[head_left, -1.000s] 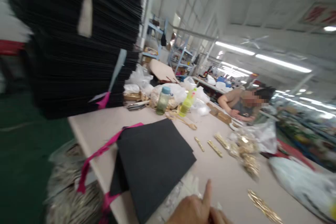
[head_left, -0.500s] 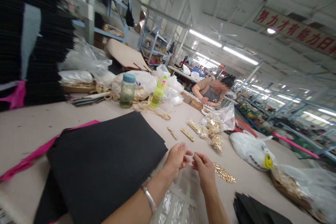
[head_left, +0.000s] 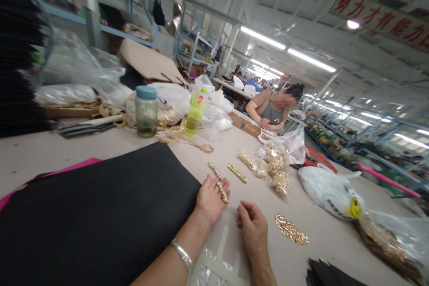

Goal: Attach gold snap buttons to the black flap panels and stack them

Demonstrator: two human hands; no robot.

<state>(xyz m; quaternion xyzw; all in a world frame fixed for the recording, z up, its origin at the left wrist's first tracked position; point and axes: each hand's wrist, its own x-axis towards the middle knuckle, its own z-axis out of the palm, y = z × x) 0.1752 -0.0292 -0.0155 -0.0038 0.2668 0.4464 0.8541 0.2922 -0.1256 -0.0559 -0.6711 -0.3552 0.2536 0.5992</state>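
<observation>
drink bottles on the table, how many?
2. A jar-like bottle with blue lid stands behind the black sheet stack; a yellow-green bottle stands to its right, beside plastic bags. Others may be hidden behind the bags.

View: single head-worn camera, no second view.
Position: above near edge of tabletop (head_left: 301, 250), close over both hands.
Facing: forward and down, tilted, along tabletop toward seated co-worker (head_left: 273, 109) and far shelving.
Range: hands near; hall distant.
</observation>
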